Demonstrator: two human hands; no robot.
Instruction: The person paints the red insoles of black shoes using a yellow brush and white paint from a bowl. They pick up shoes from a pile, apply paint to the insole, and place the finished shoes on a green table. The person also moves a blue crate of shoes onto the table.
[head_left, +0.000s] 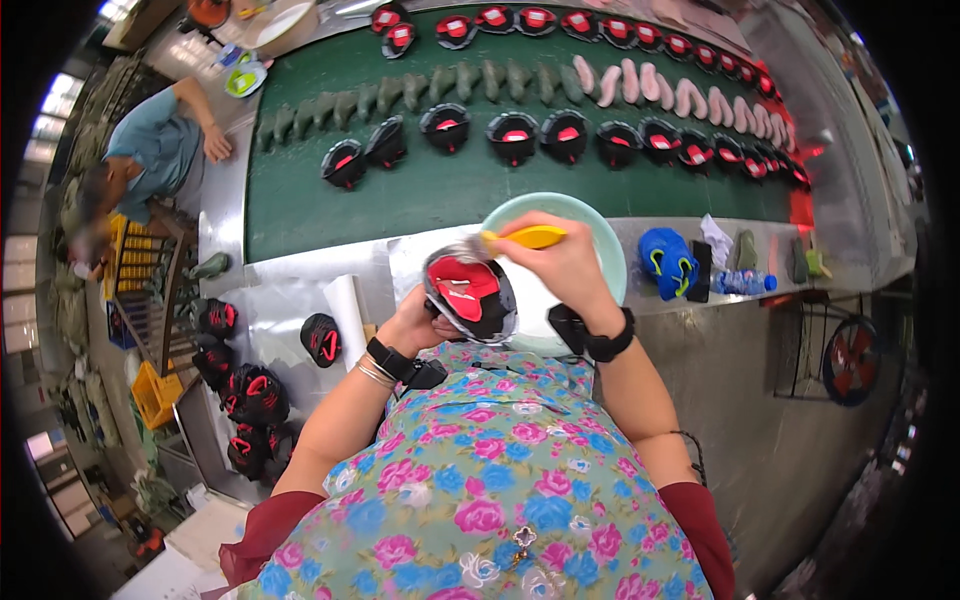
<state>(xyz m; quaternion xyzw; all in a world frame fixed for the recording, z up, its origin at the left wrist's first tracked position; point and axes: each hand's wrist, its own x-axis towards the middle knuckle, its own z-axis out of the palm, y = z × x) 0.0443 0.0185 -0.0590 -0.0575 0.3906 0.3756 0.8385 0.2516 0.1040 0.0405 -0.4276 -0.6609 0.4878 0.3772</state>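
Observation:
My left hand grips a black shoe upper with a red lining, its opening turned up toward me. In my right hand is a brush with a yellow handle, and its bristles meet the upper's far rim. Behind and below that hand sits a pale green basin holding something white. A single black-and-red upper lies on the metal table to the left, beside a white roll.
A green conveyor belt crosses ahead, carrying rows of uppers, dark green lasts and pink lasts. More uppers are piled at left. A blue shoe and a bottle stand right. A co-worker is far left.

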